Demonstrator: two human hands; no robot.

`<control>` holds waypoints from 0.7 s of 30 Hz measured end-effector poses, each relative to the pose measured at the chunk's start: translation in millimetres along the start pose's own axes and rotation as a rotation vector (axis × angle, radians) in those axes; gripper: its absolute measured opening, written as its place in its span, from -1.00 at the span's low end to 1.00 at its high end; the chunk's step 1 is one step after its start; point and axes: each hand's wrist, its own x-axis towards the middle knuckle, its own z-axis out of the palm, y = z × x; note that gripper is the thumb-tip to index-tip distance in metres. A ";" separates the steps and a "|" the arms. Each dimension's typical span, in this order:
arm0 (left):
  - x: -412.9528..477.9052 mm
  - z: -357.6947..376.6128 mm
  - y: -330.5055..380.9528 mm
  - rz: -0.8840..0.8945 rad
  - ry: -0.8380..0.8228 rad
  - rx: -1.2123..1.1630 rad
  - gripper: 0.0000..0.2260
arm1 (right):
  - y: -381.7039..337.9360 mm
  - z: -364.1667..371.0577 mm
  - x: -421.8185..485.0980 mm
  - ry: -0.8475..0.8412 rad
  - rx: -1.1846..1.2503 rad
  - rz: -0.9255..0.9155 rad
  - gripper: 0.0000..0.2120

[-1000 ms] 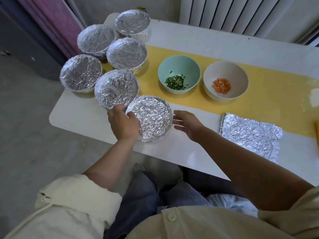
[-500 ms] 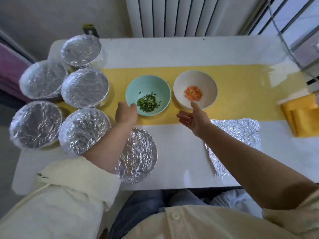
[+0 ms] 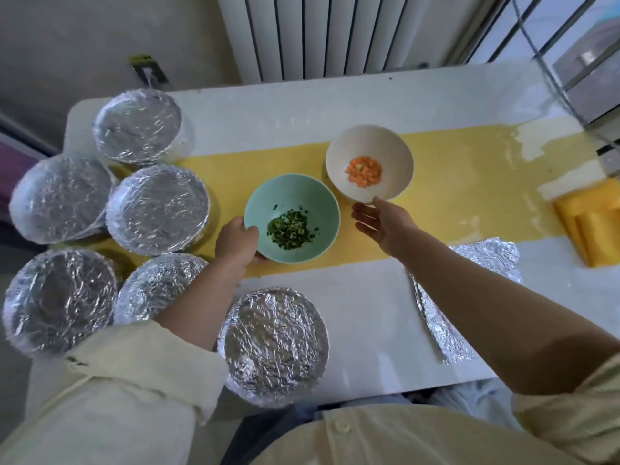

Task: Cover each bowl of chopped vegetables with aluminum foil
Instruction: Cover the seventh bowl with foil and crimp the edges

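Note:
A mint-green bowl (image 3: pixel 295 193) of chopped green vegetables sits uncovered on the yellow runner. My left hand (image 3: pixel 236 241) grips its near-left rim. To its right stands a white bowl (image 3: pixel 369 142) holding diced carrot, also uncovered. My right hand (image 3: pixel 380 221) hovers with relaxed fingers between the two bowls, just below the white bowl's rim. Several foil-covered bowls cluster at the left, and one foil-covered bowl (image 3: pixel 273 345) stands near the front edge. A crumpled foil sheet (image 3: pixel 483 260) lies flat on the table, partly under my right forearm.
The white table (image 3: pixel 362 317) has a yellow runner (image 3: pixel 469 182) across its middle. A folded yellow cloth (image 3: pixel 593 226) lies at the right edge. A white radiator (image 3: pixel 335 35) stands behind the table. A window frame is at the upper right.
Both hands left the front foil-covered bowl and reached forward. My left hand took hold of the green bowl's rim and the bowl has shifted toward me; my right hand came up beside it.

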 end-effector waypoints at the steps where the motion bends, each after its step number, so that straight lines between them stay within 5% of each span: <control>1: -0.2 -2.0 0.1 0.006 -0.011 0.002 -0.76 | -1.4 2.5 1.4 -0.012 -0.015 0.014 -0.83; 10: -15.3 10.2 1.3 0.100 -0.141 0.041 -0.65 | 11.1 -26.0 -21.4 -0.350 -0.385 0.069 -0.73; 21: -69.6 80.5 4.1 0.212 -0.236 0.279 -0.74 | 23.3 -110.8 -61.6 -0.152 -0.522 -0.153 -0.68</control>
